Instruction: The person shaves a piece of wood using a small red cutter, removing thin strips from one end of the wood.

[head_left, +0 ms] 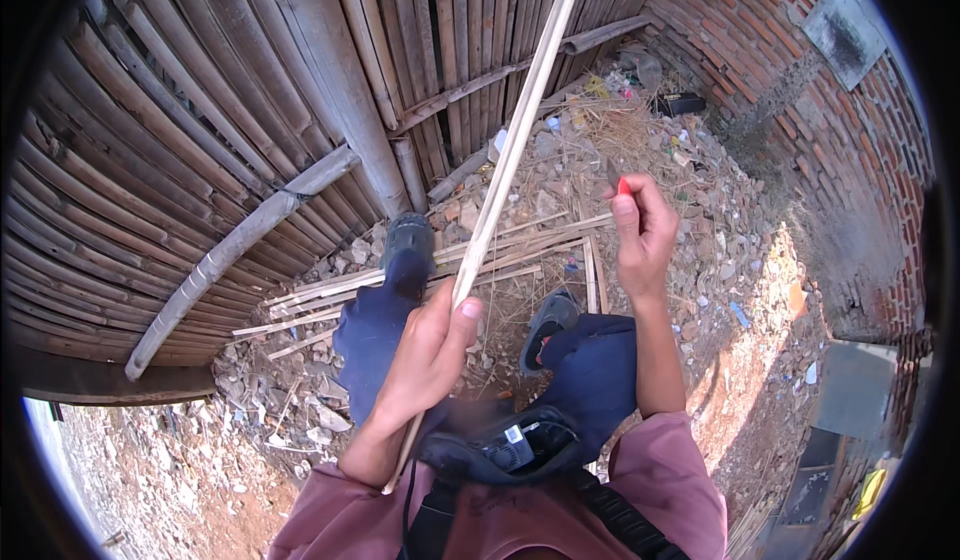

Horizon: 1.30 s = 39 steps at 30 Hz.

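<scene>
My left hand (425,355) is wrapped round a long pale bamboo strip (515,145). The strip slants up past the top edge of the view, and its lower end sticks out below my wrist beside my lap. It looks split lengthwise, or like two strips lying together. Off to the right, my right hand (645,225) is raised and closed on a small knife (624,187). The knife's red handle shows between thumb and fingers, and a short dark blade points up and left, apart from the strip. My palm hides most of the handle.
Several cut strips (330,292) lie on the rubble ground (720,225) around my shoes (550,325). A bamboo wall (240,90) with poles rises at left, and a brick wall (780,35) curves along the right. A dark box (680,104) lies among litter in the far corner.
</scene>
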Motion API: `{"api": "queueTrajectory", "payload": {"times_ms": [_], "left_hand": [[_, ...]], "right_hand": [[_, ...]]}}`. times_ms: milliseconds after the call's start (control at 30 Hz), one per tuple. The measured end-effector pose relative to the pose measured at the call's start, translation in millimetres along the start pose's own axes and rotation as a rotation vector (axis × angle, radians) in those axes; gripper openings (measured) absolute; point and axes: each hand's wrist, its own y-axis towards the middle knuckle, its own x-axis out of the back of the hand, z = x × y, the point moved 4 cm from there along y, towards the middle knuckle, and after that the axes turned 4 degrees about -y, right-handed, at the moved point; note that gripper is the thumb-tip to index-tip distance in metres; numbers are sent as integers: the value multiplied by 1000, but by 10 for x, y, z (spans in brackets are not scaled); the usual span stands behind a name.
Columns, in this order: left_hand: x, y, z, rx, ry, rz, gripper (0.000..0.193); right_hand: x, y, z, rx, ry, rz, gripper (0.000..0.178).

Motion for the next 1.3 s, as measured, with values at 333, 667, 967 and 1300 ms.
{"api": "queueTrajectory", "payload": {"times_ms": [333, 667, 967, 1300], "left_hand": [[-50, -66, 189, 22, -2, 106, 40], [-77, -50, 172, -7, 1, 75, 37], [-82, -28, 55, -90, 142, 13, 32], [-129, -110, 150, -5, 230, 32, 38]], "right_hand": [[-546, -439, 558, 383, -49, 384, 32], [-574, -485, 611, 428, -57, 405, 32], [-570, -505, 649, 429, -150, 351, 29], [-196, -71, 190, 62, -233, 27, 28]]}}
